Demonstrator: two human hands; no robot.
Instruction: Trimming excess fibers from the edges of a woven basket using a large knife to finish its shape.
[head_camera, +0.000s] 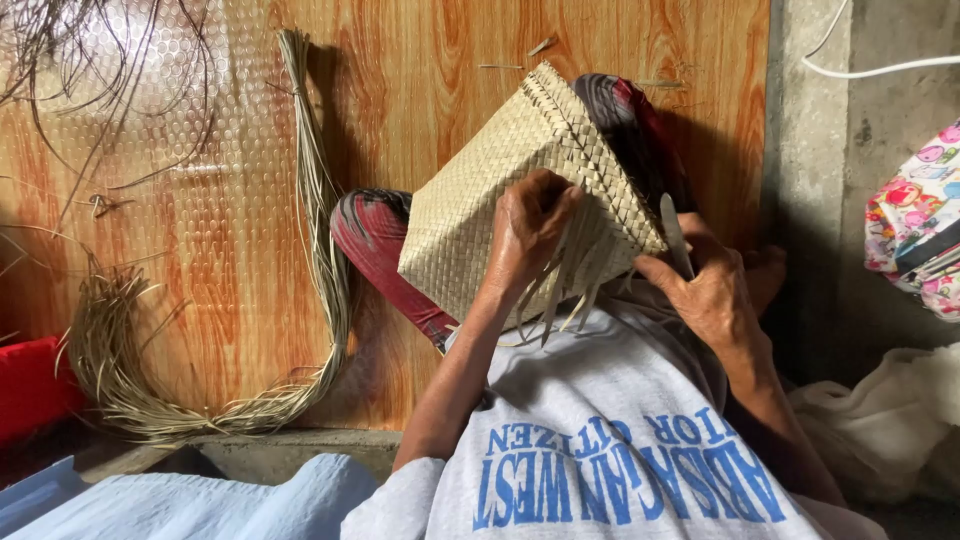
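- Floor (230, 200), wood-patterned: open room lies left and far; a wall (860, 200) bounds the right.
- Basket (500, 200), woven, rests tilted on the knees, centre; the step in hand looks like finishing its rim.
- Strips (320, 250), loose, lie left, well apart.
- Left hand (530, 230): fingers pinch loose rim ends (570, 290).
- Right hand (710, 295): fingers closed on a thin blade (672, 232); next it likely needs careful trimming beside the weave.

Tan woven straw box (495, 205), tilted on the lap, loose strand ends (565, 290) dangling from its edge
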